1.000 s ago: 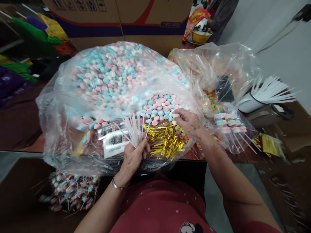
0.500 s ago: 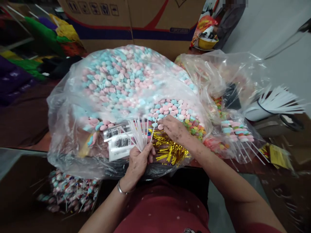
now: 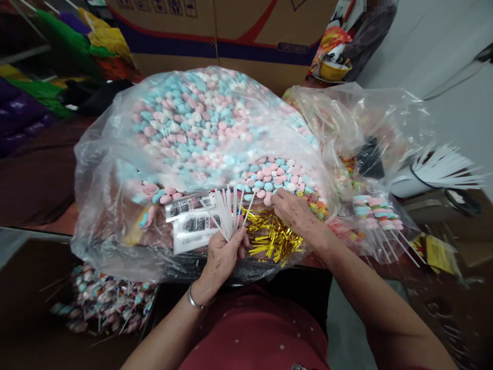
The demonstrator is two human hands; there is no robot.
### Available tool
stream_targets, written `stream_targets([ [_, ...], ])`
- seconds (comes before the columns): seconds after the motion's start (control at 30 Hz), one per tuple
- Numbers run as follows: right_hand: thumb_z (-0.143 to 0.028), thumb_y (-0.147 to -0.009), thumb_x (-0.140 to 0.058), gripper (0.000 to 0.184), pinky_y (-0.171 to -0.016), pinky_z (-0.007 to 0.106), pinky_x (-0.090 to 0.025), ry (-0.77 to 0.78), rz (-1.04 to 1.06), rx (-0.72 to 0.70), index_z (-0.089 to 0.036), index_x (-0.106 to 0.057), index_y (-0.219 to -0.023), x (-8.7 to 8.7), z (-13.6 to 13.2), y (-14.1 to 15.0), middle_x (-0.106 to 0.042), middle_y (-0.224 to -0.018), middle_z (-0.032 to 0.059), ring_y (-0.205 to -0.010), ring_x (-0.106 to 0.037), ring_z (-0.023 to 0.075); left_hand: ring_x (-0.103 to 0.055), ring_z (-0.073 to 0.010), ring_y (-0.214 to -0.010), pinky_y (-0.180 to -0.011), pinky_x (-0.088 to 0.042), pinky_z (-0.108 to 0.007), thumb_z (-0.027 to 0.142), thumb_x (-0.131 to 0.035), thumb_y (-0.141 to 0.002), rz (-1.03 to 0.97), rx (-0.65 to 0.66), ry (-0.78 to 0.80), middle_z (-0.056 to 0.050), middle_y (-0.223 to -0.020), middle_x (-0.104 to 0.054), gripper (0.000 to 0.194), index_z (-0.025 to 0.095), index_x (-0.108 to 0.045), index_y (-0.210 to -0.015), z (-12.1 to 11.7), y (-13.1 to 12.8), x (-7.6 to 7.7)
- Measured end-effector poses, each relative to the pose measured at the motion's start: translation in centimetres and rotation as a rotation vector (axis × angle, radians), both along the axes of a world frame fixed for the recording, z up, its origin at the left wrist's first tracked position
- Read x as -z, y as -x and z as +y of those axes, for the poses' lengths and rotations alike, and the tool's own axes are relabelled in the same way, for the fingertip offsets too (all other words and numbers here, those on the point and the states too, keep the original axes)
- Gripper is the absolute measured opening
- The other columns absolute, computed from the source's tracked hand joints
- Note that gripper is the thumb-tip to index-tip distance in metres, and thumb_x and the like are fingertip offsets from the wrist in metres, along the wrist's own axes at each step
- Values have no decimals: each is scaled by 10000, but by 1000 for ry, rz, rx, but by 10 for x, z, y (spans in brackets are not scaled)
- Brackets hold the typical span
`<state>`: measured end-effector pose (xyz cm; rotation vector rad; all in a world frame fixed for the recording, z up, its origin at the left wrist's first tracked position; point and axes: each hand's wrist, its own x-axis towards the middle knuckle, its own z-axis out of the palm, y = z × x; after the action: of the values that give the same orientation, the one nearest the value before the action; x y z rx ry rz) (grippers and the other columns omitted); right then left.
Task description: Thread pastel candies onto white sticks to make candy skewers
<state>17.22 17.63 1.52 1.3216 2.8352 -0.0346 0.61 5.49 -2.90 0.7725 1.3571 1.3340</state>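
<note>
My left hand (image 3: 223,254) is closed round a fan of thin white sticks (image 3: 228,210), held upright in front of a big clear plastic bag (image 3: 115,169) full of pink, blue and white candies (image 3: 200,123). My right hand (image 3: 292,210) reaches into the bag's open mouth, its fingertips pinched among the loose candies (image 3: 275,180); what they hold is hidden. A heap of gold twist ties (image 3: 273,236) lies just below the right hand. White labelled packets (image 3: 190,223) lie left of the sticks.
Finished candy skewers (image 3: 379,213) lie in a second clear bag (image 3: 346,118) at right. A bundle of white sticks (image 3: 442,167) fans out at far right. Cardboard boxes (image 3: 215,31) stand behind. Wrapped lollipops (image 3: 103,303) lie low at left. Another person's sleeve (image 3: 370,31) shows top right.
My right hand moved left to the sticks, then back right into the loose candies. The left hand kept its hold on the sticks and shifted slightly right.
</note>
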Motion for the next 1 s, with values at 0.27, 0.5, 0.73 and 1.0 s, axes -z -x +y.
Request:
stream_targets([
  [0.27,-154,-897,-478,223,-818,321,-456,62,472,94,-189,-608,-1074,0,6,-8,-639,-971,59,-890,-577,203,-419,-59,-338,-362,-330,-188,444,-657,-791,10,8,29,20,-469,-553,365,163,-590,-567,1,-1,-4],
  [0.5,-154,-949,-436,206,-858,331,-465,-19,378,-9,-160,-642,-966,25,4,6,-650,-969,104,-941,-586,222,-426,-57,-341,-351,-324,-188,442,-695,-755,-18,-8,33,24,-511,-569,334,163,-590,-606,1,-2,-5],
  [0.73,-133,-934,-453,187,-769,312,-449,-30,261,61,-157,-631,-986,21,-2,10,-670,-952,107,-887,-597,222,-430,-71,-345,-370,-346,-192,453,-677,-772,5,22,39,33,-427,-503,360,168,-588,-570,1,-1,-11],
  [1.0,-111,-929,-438,172,-744,315,-425,-92,220,28,-159,-604,-925,20,-8,17,-655,-902,113,-857,-583,234,-438,-67,-360,-376,-353,-197,461,-682,-764,8,16,34,18,-493,-552,362,170,-577,-574,0,0,-11],
])
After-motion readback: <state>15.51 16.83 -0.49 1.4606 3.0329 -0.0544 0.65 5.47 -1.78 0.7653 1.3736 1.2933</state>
